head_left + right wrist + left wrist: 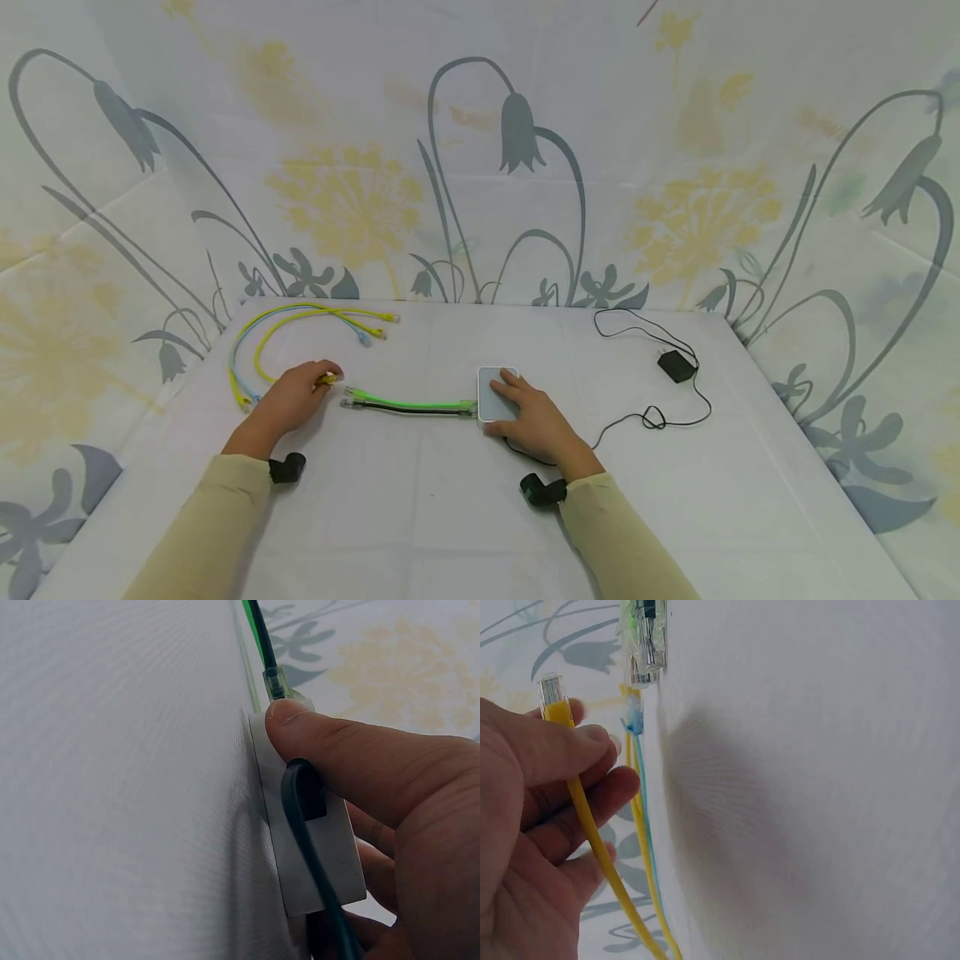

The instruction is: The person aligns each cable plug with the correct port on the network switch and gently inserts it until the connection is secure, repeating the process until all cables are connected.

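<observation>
On the left, my left hand point(291, 398) pinches a yellow Ethernet cable point(592, 825) between thumb and fingers just behind its clear plug point(550, 689). The plug points upward past the fingertips in the left wrist view. My right hand point(538, 419) holds a small white network switch point(487, 380) with a grey top, thumb on the near side and fingers over the far side. A short green cable point(412, 405) and a short black cable point(405, 411) run from its left side, their loose plugs near my left hand. A dark power cord point(300, 817) enters its near side.
Yellow cables point(258, 360) and a light blue cable point(237, 350) lie curved at the back left. A black power adapter point(677, 366) sits at the right, its thin cord point(684, 424) looped and knotted. Flower-patterned cloth walls point(480, 208) stand around the white table point(420, 517).
</observation>
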Demonstrator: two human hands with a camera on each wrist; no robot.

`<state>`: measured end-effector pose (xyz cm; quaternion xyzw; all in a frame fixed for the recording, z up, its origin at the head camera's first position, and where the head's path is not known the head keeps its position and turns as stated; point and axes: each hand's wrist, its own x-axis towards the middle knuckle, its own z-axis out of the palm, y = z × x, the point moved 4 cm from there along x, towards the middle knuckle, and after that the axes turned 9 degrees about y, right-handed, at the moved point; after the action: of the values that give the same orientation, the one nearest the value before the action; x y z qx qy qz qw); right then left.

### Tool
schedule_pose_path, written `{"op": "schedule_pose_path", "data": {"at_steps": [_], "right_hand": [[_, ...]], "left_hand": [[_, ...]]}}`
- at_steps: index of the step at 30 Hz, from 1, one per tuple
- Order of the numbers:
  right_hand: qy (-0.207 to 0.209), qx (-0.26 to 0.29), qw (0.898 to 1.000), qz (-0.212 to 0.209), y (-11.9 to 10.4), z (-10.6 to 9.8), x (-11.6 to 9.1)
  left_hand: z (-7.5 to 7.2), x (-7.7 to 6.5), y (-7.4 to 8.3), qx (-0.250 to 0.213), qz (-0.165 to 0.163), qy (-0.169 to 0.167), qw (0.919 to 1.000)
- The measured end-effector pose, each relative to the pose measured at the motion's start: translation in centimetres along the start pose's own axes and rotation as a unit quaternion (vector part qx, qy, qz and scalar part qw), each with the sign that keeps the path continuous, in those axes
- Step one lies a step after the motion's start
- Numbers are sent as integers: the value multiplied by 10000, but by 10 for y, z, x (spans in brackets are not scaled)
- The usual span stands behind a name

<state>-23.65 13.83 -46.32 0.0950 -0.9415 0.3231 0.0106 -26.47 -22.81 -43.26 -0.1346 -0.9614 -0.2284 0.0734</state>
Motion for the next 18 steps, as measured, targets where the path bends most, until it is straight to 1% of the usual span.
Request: {"op": "schedule_pose_path", "data": {"at_steps": [4, 12, 18], "right_hand": [[8, 20, 10000, -7, 0, 0, 0], [6, 38, 10000, 12, 2, 1, -1], [2, 54, 10000, -11, 1, 1, 0]], "left_hand": [[-1, 1, 3, -42, -16, 128, 9999], [3, 4, 11, -189, -5, 237, 9995], [6, 8, 19, -153, 268, 434, 9986]]}}
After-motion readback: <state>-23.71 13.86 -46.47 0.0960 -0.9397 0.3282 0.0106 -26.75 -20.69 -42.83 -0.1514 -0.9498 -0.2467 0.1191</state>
